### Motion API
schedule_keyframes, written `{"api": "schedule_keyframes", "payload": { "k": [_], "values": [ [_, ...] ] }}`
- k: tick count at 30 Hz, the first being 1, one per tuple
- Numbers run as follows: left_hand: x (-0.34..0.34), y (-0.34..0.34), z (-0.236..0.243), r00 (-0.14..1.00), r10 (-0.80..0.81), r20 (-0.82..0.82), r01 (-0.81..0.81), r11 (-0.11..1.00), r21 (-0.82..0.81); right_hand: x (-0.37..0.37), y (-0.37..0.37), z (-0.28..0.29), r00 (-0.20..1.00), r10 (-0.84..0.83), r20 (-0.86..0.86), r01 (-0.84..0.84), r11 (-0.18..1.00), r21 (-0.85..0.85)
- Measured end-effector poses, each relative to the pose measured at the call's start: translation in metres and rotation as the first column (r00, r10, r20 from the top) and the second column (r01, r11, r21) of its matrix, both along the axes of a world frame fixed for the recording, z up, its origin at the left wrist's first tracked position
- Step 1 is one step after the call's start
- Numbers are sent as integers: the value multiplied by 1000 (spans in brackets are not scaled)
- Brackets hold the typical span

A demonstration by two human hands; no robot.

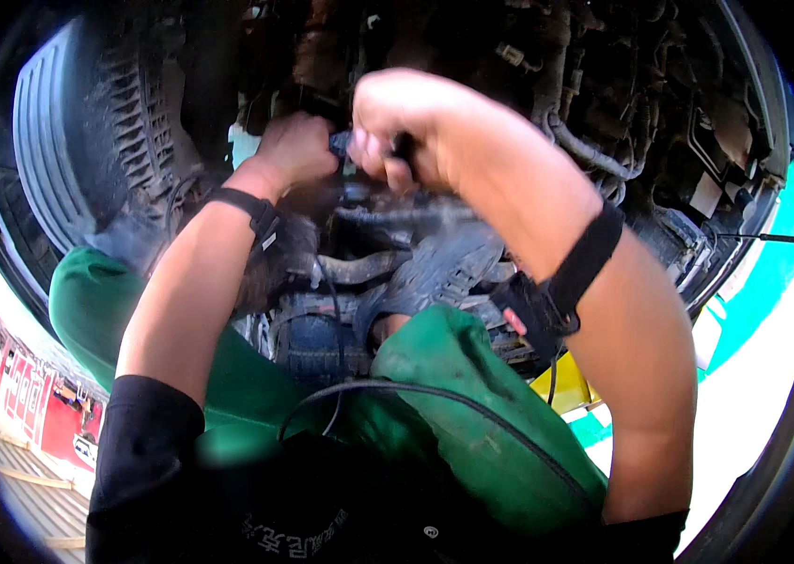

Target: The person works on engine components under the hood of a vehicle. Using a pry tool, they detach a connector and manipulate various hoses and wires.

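Near the top centre, my left hand (294, 148) is closed on a small dark object (341, 143), which may be a tool; its exact shape is hidden by fingers and blur. My right hand (389, 127) is just beside it with curled fingers round the same dark object. Both hands are over dirty engine-bay parts (369, 211) with pipes and hoses. A black strap (590, 254) with a small device is on my right forearm, and a black band (247, 207) circles my left wrist.
My green-trousered legs (472, 376) rest within the engine bay, a shoe (430, 263) among the parts. A ribbed grey panel (49, 141) borders the left, corrugated hoses (590, 160) the right. A black cable (435, 395) crosses my lap. Red fittings (59, 418) show outside at lower left.
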State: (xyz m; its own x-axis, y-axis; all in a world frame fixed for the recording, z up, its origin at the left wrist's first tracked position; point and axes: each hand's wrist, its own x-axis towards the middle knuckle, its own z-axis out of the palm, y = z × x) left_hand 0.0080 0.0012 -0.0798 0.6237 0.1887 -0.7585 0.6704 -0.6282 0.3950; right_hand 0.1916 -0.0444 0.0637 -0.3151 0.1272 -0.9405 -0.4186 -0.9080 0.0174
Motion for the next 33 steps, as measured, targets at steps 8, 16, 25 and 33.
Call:
{"api": "schedule_keyframes", "payload": {
  "k": [8,16,25,33],
  "values": [
    [1,6,-1,996,-56,63,60,996,-61,-1,-12,-30,985,168,36,-169,984,47],
    [8,10,12,996,-87,-24,86,995,-49,32,-31,0,976,206,78,-212,974,80],
    [0,6,2,996,-21,81,27,997,-78,-21,3,0,855,492,161,-491,870,-47],
    [-3,2,-13,984,-70,163,78,996,-44,-25,4,-27,875,481,59,-481,877,-15]
  ]
}}
